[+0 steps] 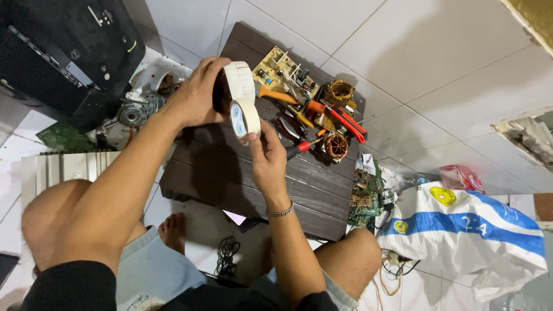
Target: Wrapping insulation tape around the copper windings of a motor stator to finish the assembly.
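Black casing (63,52), glossy, hard-edged, off board's far-left corner. Left hand (193,98) clasps dark rounded part wrapped in white tape band (239,79), above dark grooved wooden board (230,167), left half. Right hand (266,158) pinches roll of white masking tape (244,118), flat ring, matte. 2 copper-wound coils (336,145) plus orange-handled pliers (340,118) at board's far-right edge. Woven white-blue sack (466,230), crumpled, right of board.
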